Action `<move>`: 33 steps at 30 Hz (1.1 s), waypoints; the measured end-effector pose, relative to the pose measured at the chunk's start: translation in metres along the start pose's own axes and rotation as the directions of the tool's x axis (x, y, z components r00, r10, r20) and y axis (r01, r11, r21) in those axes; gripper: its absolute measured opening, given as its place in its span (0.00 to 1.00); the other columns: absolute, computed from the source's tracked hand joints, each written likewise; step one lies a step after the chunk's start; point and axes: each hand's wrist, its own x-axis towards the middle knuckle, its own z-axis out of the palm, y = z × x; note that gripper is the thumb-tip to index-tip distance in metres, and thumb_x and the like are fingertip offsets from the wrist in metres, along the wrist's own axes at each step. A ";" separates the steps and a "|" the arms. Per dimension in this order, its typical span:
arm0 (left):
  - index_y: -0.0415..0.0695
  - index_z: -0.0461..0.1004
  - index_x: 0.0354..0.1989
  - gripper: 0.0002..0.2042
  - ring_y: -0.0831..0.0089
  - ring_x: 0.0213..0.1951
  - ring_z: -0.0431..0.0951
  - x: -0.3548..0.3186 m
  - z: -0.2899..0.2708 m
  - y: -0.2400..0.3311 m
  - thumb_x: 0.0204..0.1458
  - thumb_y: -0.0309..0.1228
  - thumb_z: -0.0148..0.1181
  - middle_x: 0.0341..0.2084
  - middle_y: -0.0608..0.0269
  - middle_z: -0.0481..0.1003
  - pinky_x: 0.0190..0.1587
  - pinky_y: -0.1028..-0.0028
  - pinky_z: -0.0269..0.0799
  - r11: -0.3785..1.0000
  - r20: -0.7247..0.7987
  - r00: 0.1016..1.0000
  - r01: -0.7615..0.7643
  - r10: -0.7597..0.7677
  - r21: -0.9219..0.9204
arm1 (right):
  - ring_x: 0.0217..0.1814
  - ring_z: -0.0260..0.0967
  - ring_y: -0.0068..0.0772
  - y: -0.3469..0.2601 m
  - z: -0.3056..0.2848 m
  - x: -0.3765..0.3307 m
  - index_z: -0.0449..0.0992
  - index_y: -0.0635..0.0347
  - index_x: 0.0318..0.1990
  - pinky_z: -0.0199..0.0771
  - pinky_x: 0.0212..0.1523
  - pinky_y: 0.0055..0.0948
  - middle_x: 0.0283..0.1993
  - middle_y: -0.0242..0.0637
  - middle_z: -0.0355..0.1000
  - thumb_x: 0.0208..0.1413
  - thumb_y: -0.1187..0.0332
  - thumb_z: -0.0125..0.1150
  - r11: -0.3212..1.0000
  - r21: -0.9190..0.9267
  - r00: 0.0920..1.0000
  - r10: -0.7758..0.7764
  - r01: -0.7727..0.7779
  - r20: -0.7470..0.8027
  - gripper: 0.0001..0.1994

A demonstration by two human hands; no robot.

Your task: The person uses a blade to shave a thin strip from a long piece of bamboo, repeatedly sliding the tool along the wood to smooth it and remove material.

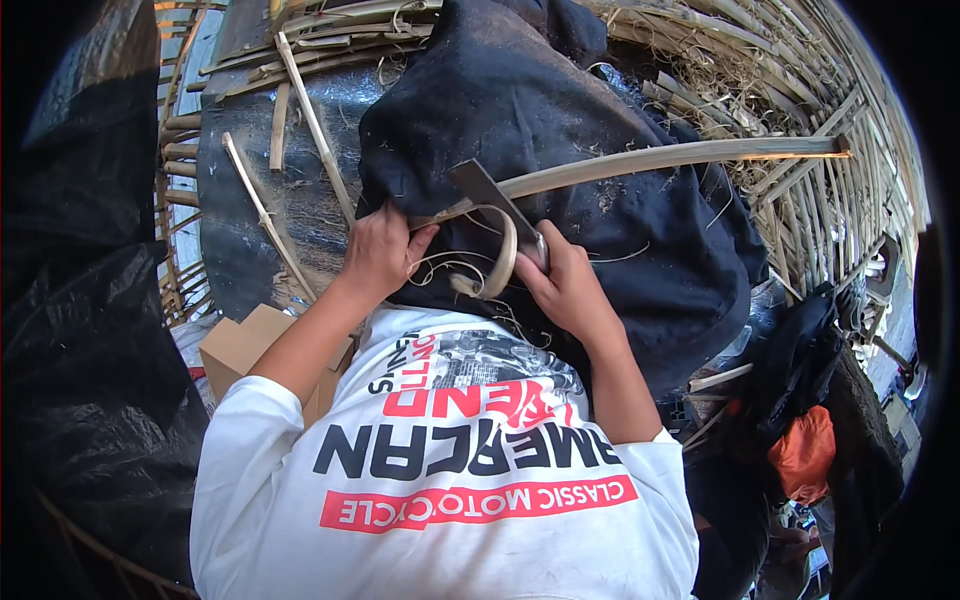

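Note:
A long, pale bamboo strip [680, 156] lies across the dark cloth [600, 110] over my lap, its far end reaching out to the right. My left hand [378, 250] is closed round the strip's left end. In my right hand [562, 280] is a knife, its flat, squared-off blade [484, 188] tilted across the strip. A broad shaving [508, 250] curls down beside the blade, between my two hands. Thin fibres loop near my left fingers. Most of the knife's handle is hidden by my right hand.
Split bamboo pieces [318, 120] lie at the left on a dark mat [235, 215]. A cardboard box [240, 340] sits by my left forearm. Shavings [710, 85] and bamboo slats [885, 140] fill the far right. An orange bag [803, 455] is at the lower right.

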 end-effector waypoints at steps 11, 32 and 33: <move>0.33 0.66 0.36 0.15 0.42 0.30 0.71 0.000 -0.024 0.043 0.59 0.37 0.56 0.27 0.42 0.71 0.34 0.53 0.66 0.993 -0.082 0.991 0.106 -0.110 -0.042 | 0.19 0.60 0.14 -0.012 -0.011 0.000 0.69 0.63 0.39 0.60 0.20 0.18 0.21 0.26 0.66 0.65 0.67 0.57 0.867 0.493 0.966 0.183 -0.071 -0.183 0.08; 0.35 0.68 0.34 0.15 0.49 0.35 0.70 0.047 -0.007 0.041 0.56 0.37 0.59 0.29 0.45 0.71 0.40 0.56 0.65 0.984 -0.144 0.989 0.008 0.018 0.180 | 0.21 0.61 0.15 -0.013 -0.023 0.032 0.69 0.62 0.36 0.60 0.21 0.21 0.21 0.24 0.66 0.61 0.65 0.61 0.962 0.259 0.991 0.108 -0.083 -0.083 0.10; 0.34 0.68 0.34 0.15 0.49 0.35 0.70 0.046 -0.007 0.039 0.56 0.37 0.59 0.29 0.45 0.71 0.40 0.56 0.65 0.984 -0.143 0.989 -0.009 0.035 0.178 | 0.21 0.61 0.16 -0.011 -0.030 0.031 0.69 0.62 0.36 0.60 0.21 0.22 0.21 0.25 0.67 0.62 0.65 0.61 0.951 0.301 0.989 0.102 -0.065 -0.110 0.10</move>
